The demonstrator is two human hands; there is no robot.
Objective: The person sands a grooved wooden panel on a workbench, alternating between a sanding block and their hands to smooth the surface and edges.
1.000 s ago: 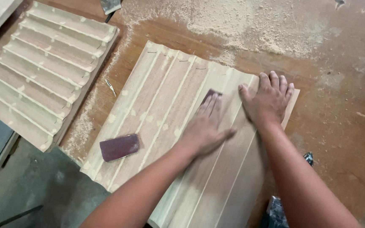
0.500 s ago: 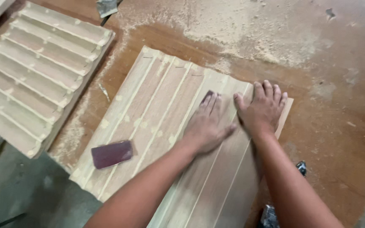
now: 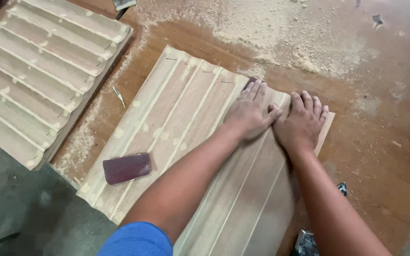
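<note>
A pale fluted wooden panel (image 3: 176,123) lies on a brown workbench. My left hand (image 3: 247,116) presses a dark piece of sandpaper (image 3: 249,84) flat onto a groove close to the panel's far edge; only the paper's tip shows past my fingertips. Beside it, my right hand (image 3: 302,124) lies flat with fingers apart on the panel's right edge, its thumb touching my left hand. A second maroon sandpaper block (image 3: 126,168) rests loose on the panel's near left corner.
Another ribbed wooden panel (image 3: 39,76) lies at the left. Sawdust (image 3: 281,33) covers the far part of the bench (image 3: 380,142). A small nail (image 3: 118,96) sits between the panels. A dark tool (image 3: 307,242) shows at the bottom edge, with grey floor at lower left.
My left hand has slid the sandpaper a little toward the panel's far edge. The right hand has closed in until the two hands touch. The view has shifted slightly.
</note>
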